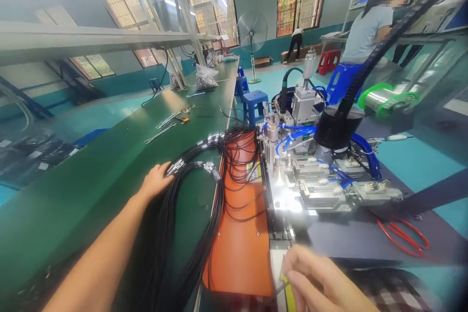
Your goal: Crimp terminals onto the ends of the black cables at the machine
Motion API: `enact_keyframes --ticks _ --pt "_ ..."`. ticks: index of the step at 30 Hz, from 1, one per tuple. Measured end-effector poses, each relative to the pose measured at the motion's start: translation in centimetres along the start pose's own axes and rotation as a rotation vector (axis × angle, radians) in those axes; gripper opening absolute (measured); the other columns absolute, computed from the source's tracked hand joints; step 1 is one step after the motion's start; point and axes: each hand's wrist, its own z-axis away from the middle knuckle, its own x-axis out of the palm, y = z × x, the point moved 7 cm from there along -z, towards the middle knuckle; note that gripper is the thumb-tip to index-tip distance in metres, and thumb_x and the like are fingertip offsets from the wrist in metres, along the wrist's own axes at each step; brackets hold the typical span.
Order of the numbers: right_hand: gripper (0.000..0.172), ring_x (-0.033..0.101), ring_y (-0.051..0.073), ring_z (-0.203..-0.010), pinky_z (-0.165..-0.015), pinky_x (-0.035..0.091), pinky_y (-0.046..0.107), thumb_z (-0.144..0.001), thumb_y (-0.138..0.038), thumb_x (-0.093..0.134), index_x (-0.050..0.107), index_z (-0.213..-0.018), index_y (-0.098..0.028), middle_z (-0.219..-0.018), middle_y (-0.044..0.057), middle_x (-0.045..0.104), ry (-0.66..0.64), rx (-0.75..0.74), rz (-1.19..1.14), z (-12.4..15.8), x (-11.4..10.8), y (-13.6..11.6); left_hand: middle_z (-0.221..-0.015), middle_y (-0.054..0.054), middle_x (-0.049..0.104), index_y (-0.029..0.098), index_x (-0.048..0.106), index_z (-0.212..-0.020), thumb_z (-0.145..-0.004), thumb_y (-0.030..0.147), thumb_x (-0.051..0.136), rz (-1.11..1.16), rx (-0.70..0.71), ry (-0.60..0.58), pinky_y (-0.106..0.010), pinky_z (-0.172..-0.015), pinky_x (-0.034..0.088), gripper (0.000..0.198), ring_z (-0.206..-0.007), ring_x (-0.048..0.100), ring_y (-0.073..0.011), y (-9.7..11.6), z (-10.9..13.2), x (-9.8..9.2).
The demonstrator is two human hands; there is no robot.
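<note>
My left hand [157,180] is closed on a thick bundle of black cables [186,158], at a stretch with silvery ends or markings. The bundle lies in a loop over the green bench and trails toward me. At the lower right, my right hand [314,275] has thumb and fingers pinched together in front of the machine's near edge. Whatever is between its fingertips is too small or hidden to make out. An orange sheet [239,239] lies between the bench and the machine, with loose black cables across its far part.
To the right stands a metal machine [321,185] with blue air tubes and a black flexible conduit [365,83]. Wrenches [161,132] and a bag of small parts [206,78] lie on the green bench [109,165]. A wire spool [387,100] and a seated person [369,34] are beyond.
</note>
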Motion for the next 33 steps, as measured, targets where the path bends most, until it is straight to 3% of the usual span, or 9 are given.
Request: enact_keyframes --ticks 4,7,9,11,13,16,19,25,33 --pt "0.03 0.048 0.011 -0.058 -0.059 0.039 0.023 -0.103 -0.046 0.039 0.052 -0.094 -0.021 -0.071 -0.002 0.059 0.018 -0.031 0.003 0.9 -0.1 -0.2 -0.132 -0.015 0.061 0.016 0.062 -0.126 -0.095 0.044 0.053 0.143 0.057 0.044 -0.063 -0.114 0.032 0.042 -0.13 0.051 -0.0373 4.1 5.9 -2.0" --pt "0.023 0.051 0.011 -0.063 -0.065 0.043 0.024 -0.105 -0.036 0.035 0.051 -0.102 -0.02 -0.076 -0.002 0.06 0.008 -0.054 -0.078 1.0 0.3 -0.4 -0.125 -0.01 0.066 0.023 0.065 -0.117 -0.096 0.054 0.041 0.327 0.243 -0.058 -0.049 -0.113 0.039 0.045 -0.121 0.058 -0.0302 10.6 14.7 -1.2" --pt "0.018 0.051 0.01 -0.063 -0.065 0.044 0.024 -0.104 -0.032 0.036 0.05 -0.102 -0.02 -0.074 -0.003 0.06 0.014 -0.07 -0.133 0.9 0.5 -0.7 -0.113 -0.008 0.07 0.028 0.064 -0.118 -0.09 0.059 0.053 0.463 0.369 -0.235 -0.038 -0.096 0.052 0.044 -0.105 0.065 -0.0252 15.2 21.2 0.6" --pt "0.012 0.051 0.01 -0.06 -0.063 0.043 0.024 -0.103 -0.029 0.04 0.05 -0.102 -0.02 -0.071 -0.004 0.06 0.054 -0.12 -0.142 0.7 0.2 -1.2 -0.094 -0.006 0.069 0.028 0.059 -0.126 -0.091 0.056 0.057 0.81 0.408 -0.575 -0.034 -0.08 0.055 0.045 -0.082 0.065 -0.0203 19.1 26.6 3.0" --pt "0.009 0.051 0.01 -0.057 -0.058 0.042 0.023 -0.1 -0.028 0.046 0.051 -0.101 -0.02 -0.07 -0.004 0.061 0.118 -0.176 -0.145 0.7 -0.8 -1.6 -0.074 -0.001 0.061 0.025 0.062 -0.111 -0.095 0.057 0.051 0.958 0.33 -0.773 -0.029 -0.065 0.051 0.037 -0.063 0.056 -0.0152 21.1 29.3 4.5" --pt "0.014 0.05 0.009 -0.054 -0.055 0.041 0.023 -0.098 -0.033 0.05 0.053 -0.101 -0.02 -0.071 -0.003 0.063 0.203 -0.187 -0.235 1.2 -2.9 -0.8 -0.079 -0.002 0.061 0.023 0.064 -0.091 -0.096 0.054 0.051 0.928 0.28 -0.736 -0.026 -0.064 0.047 0.034 -0.07 0.055 -0.0157 21.7 29.2 5.1" --pt "0.016 0.049 0.009 -0.053 -0.056 0.042 0.024 -0.096 -0.034 0.055 0.058 -0.098 -0.018 -0.075 -0.002 0.065 0.269 -0.153 -0.243 1.7 -4.6 0.7 -0.082 -0.002 0.061 0.024 0.065 -0.093 -0.095 0.054 0.052 0.854 0.285 -0.714 -0.026 -0.061 0.044 0.033 -0.07 0.053 -0.0165 21.3 28.4 6.1" --pt "0.014 0.046 0.009 -0.057 -0.052 0.036 0.023 -0.088 -0.03 0.065 0.063 -0.084 -0.017 -0.068 -0.003 0.057 0.329 -0.128 -0.15 1.8 -4.8 2.0 -0.07 0.001 0.05 0.025 0.061 -0.094 -0.096 0.052 0.05 0.766 0.326 -0.717 -0.026 -0.054 0.038 0.029 -0.06 0.044 -0.0149 22.1 28.9 7.0" --pt "0.015 0.053 0.013 -0.072 -0.069 0.043 0.027 -0.097 -0.025 0.053 0.056 -0.083 -0.019 -0.079 -0.001 0.06 0.395 -0.287 0.032 1.7 -5.7 0.6 -0.064 0.001 0.055 0.022 0.063 -0.079 -0.091 0.053 0.055 0.835 0.296 -0.833 -0.024 -0.045 0.032 0.035 -0.052 0.044 -0.0118 25.5 28.0 6.6"
